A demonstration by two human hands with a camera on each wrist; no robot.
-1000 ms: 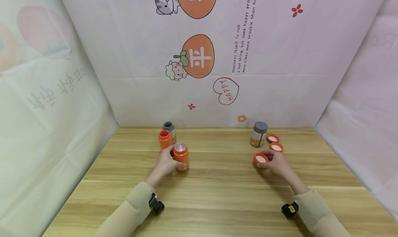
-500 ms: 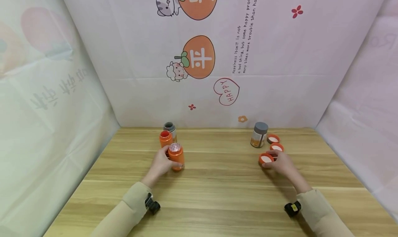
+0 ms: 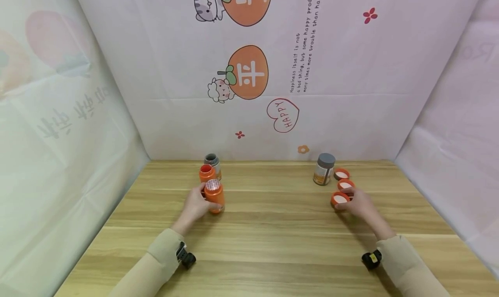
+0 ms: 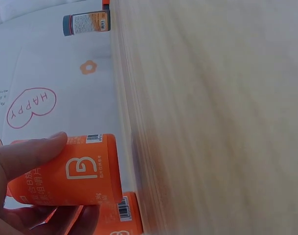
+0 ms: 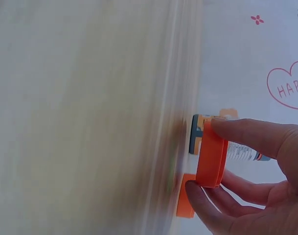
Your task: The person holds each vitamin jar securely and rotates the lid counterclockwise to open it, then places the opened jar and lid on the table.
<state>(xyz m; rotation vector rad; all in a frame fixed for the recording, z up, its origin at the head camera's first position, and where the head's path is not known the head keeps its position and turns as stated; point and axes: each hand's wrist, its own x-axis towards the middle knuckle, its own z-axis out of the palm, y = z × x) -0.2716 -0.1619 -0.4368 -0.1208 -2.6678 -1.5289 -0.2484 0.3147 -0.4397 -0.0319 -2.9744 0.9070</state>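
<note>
My left hand [image 3: 195,205] grips an upright orange bottle [image 3: 215,197] round its side, thumb in front and fingers behind. Its uncapped mouth shows a silvery grid-patterned seal. In the left wrist view white print and a barcode mark the bottle's wall [image 4: 85,171]. Just behind it stands a second orange bottle [image 3: 207,172], mouth uncovered. On the right, my right hand [image 3: 358,201] pinches an orange cap [image 3: 340,200], its white inside facing up, between thumb and fingers. Close behind that cap lies another orange cap [image 3: 345,184], also white inside.
An uncapped grey-necked jar [image 3: 212,160] stands at the back left. At the back right are a jar with a grey lid [image 3: 324,169] and a third upturned cap [image 3: 341,174]. A printed white cloth [image 3: 175,128] rises behind the wooden table [image 3: 273,245].
The left hand has carried its orange bottle leftward, toward the other uncapped bottles. The right hand has moved its cap rightward, nearer the other caps. Both grips are kept.
</note>
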